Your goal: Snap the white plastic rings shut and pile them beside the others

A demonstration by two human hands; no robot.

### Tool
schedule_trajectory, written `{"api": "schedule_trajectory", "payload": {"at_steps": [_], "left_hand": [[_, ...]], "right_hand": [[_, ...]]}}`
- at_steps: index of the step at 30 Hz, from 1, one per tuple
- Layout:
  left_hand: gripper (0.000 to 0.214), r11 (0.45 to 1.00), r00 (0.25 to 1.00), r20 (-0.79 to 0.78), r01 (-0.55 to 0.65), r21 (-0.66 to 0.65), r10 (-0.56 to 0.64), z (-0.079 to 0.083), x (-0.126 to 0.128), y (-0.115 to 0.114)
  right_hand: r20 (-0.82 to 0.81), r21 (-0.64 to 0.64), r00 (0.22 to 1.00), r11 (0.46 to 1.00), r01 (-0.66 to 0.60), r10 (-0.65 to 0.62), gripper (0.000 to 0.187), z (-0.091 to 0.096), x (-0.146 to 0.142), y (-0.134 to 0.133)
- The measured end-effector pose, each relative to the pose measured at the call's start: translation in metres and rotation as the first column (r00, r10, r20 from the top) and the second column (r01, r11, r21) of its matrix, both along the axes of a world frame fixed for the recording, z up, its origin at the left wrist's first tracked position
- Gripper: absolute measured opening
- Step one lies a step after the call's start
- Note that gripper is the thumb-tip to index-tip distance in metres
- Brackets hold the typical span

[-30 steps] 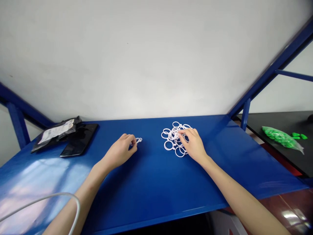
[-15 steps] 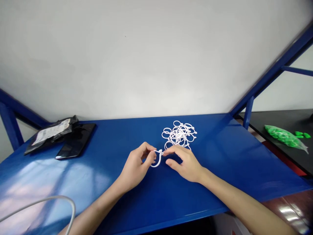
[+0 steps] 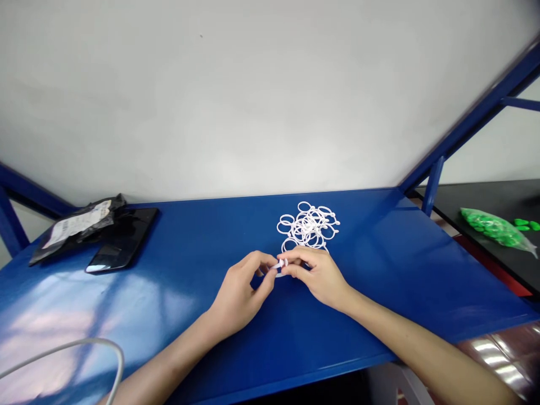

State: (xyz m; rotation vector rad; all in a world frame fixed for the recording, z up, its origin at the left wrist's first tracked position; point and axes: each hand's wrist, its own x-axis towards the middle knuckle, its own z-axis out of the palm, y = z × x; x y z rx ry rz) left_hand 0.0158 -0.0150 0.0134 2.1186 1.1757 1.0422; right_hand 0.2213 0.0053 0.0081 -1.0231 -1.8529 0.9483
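Observation:
A white plastic ring [image 3: 280, 263] with small knobs at its joint is held between my two hands, just above the blue tabletop. My left hand [image 3: 242, 289] pinches one side of it between thumb and fingers. From the other side my right hand [image 3: 320, 277] closes its thumb and fingertips on the knobbed end. Fingers hide most of the ring's loop, and I cannot tell whether its joint is fastened. Right behind my right hand lies a loose heap of similar white rings [image 3: 310, 226].
On the left of the blue table [image 3: 202, 236] lie a black plastic parcel with a label [image 3: 76, 228] and a dark glossy phone-like slab [image 3: 122, 244]. A pale cable [image 3: 84, 342] loops at lower left. A bag of green pieces [image 3: 493, 226] rests on the black side table.
My right thumb has come in, so that hand now pinches the ring it only touched with its fingers before. The ring has turned and shows less of its loop. The view shifted slightly.

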Motion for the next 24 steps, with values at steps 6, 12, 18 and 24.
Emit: {"api": "schedule_trajectory", "payload": {"at_steps": [6, 12, 18, 24], "left_hand": [[0.01, 0.984, 0.99, 0.142, 0.03, -0.176, -0.005, -0.0036, 0.003, 0.0016], [0.012, 0.98, 0.982, 0.181, -0.012, -0.198, 0.049, -0.0056, -0.0011, 0.0035], [0.011, 0.984, 0.978, 0.199, -0.023, -0.179, 0.059, -0.0054, -0.0019, 0.0039], [0.007, 0.984, 0.978, 0.203, -0.008, -0.176, 0.045, -0.0075, -0.004, 0.0032]], "right_hand": [[0.054, 0.116, 0.998, 0.993, -0.021, 0.014, 0.016, 0.0016, -0.0005, -0.0028], [-0.033, 0.011, 0.999, 1.0, -0.009, 0.009, 0.012, -0.0012, 0.0018, 0.0002], [-0.033, -0.107, 0.999, 0.994, 0.019, -0.023, 0.007, 0.0013, 0.0009, -0.0003], [0.068, 0.018, 0.997, 1.0, -0.025, 0.023, 0.007, 0.0006, -0.0001, -0.0063]]}}
